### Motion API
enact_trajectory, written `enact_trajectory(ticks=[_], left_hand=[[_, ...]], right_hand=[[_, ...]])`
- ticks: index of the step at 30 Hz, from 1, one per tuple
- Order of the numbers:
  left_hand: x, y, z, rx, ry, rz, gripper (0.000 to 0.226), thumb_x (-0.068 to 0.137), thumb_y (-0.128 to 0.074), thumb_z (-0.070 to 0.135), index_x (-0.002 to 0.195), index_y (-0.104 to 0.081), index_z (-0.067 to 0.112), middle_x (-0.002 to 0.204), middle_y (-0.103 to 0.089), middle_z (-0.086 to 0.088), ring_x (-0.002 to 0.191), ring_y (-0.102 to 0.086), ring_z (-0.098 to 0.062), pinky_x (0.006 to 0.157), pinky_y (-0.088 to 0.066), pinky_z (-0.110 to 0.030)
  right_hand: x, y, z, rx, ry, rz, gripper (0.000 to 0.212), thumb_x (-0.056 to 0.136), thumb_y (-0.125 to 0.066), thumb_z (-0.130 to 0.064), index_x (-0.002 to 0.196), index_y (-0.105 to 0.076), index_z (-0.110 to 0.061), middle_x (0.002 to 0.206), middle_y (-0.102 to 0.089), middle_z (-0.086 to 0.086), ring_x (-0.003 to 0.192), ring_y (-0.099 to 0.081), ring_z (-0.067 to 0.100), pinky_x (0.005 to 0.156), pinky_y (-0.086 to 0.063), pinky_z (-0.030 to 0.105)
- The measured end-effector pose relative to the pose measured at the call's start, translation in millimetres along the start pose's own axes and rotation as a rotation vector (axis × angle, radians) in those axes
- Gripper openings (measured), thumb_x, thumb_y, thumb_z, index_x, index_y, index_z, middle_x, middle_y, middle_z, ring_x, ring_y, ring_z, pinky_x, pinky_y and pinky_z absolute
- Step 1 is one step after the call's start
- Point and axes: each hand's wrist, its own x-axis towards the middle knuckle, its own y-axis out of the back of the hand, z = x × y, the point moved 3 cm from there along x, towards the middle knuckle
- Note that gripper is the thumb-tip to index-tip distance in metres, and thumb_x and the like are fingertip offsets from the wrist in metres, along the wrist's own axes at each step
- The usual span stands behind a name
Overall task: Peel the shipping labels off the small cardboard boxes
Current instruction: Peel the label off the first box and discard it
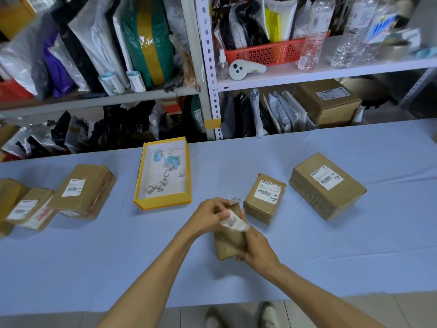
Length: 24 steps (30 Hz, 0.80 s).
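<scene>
A small brown cardboard box [229, 242] stands on the light blue table [94, 256] in front of me. My right hand [256, 247] grips its near right side. My left hand [208, 215] pinches a white shipping label [234, 223] that curls up, partly lifted off the box top. Two more labelled boxes lie to the right, a small one [263, 198] and a bigger one [327, 185]. On the left are several other labelled boxes, the largest [82, 191] lying flat.
A yellow open tray box [163, 202] holding crumpled label scraps sits behind my hands. Metal shelves [208, 67] full of parcels, bags and bottles rise behind the table. The table's near edge runs just above the floor tiles.
</scene>
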Motion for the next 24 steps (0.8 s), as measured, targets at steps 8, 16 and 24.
enact_trajectory(ticks=[8, 16, 24], left_hand=[[-5, -12, 8, -0.098, -0.017, 0.056, 0.014, 0.083, -0.067, 0.003, 0.072, -0.061, 0.009, 0.125, -0.058, 0.002, 0.116, -0.054, -0.005, 0.081, -0.034, 0.006], [-16, 15, -29, -0.32, 0.068, 0.326, 0.013, 0.085, -0.07, 0.014, 0.077, -0.059, 0.012, 0.109, -0.064, 0.001, 0.104, -0.062, -0.01, 0.085, -0.046, -0.013], [-23, 14, -37, -0.318, 0.095, 0.454, 0.018, 0.084, -0.069, 0.006, 0.076, -0.056, 0.017, 0.087, -0.066, -0.003, 0.086, -0.065, -0.018, 0.078, -0.051, -0.023]], right_hand=[[6, 4, 5, 0.034, -0.098, 0.097, 0.093, 0.074, -0.066, -0.01, 0.153, -0.018, -0.024, 0.115, -0.062, 0.0, 0.102, -0.061, 0.022, 0.076, -0.047, 0.023], [6, 1, 7, -0.035, -0.064, 0.082, 0.096, 0.085, -0.062, -0.015, 0.154, 0.005, -0.025, 0.127, -0.055, 0.008, 0.104, -0.057, 0.027, 0.088, -0.049, 0.035], [9, 0, 7, -0.1, -0.074, 0.06, 0.096, 0.088, -0.062, -0.019, 0.154, 0.008, -0.021, 0.127, -0.054, 0.011, 0.109, -0.054, 0.029, 0.089, -0.047, 0.036]])
